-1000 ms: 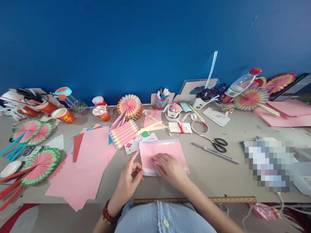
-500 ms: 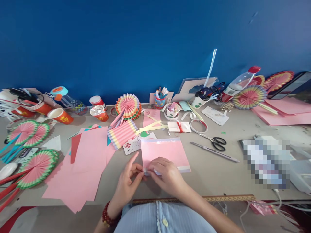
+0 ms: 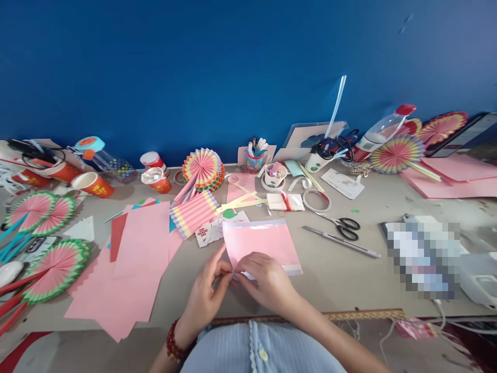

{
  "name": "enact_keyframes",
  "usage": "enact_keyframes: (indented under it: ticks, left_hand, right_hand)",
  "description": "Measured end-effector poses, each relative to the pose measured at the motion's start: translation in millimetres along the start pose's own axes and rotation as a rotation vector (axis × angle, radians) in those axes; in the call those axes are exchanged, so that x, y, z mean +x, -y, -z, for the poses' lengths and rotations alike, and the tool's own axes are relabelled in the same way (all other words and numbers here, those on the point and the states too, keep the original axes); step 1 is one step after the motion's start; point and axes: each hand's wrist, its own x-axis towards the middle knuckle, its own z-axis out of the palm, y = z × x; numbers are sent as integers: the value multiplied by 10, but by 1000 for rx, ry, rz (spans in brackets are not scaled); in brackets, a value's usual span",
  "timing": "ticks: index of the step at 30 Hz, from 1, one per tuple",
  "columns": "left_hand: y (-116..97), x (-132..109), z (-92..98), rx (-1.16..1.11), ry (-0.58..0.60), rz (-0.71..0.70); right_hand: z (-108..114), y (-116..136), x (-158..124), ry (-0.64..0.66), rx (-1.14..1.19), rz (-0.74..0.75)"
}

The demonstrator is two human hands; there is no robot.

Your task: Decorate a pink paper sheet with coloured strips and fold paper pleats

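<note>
A pink paper sheet (image 3: 264, 241) with pale lilac strips along its far and near edges lies in front of me. Its near left corner is pinched by my left hand (image 3: 212, 282), thumb and fingers closed on it. Beside that, my right hand (image 3: 267, 280) rests over the near edge, its fingertips closed on the same corner. The left edge of the sheet curves up slightly off the table. My fingers hide the corner itself. A pleated paper strip (image 3: 195, 214) in pink, yellow and lilac lies beyond my left hand.
Black-handled scissors (image 3: 347, 228) and a grey utility knife (image 3: 341, 241) lie to the right, with a phone (image 3: 419, 259) farther over. Pink sheets (image 3: 140, 259) are stacked at left, near folded paper fans (image 3: 58, 272). Cups, a pen holder (image 3: 254, 160) and a tilted bottle (image 3: 384, 132) line the wall.
Both hands have drawn closer together at the near left corner of the pink sheet. The left edge of the sheet now bows upward. The view has shifted slightly.
</note>
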Motion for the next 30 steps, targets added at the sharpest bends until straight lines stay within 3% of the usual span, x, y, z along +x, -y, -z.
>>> enact_keyframes:
  ticks: [21,30]
  left_hand:
    - [-12,70,-19,125,37,-55]
    - [-61,112,-35,117,55,-59]
  right_hand:
    - [22,-45,1,31,193,-202]
    - [58,-56,-1,61,183,-189]
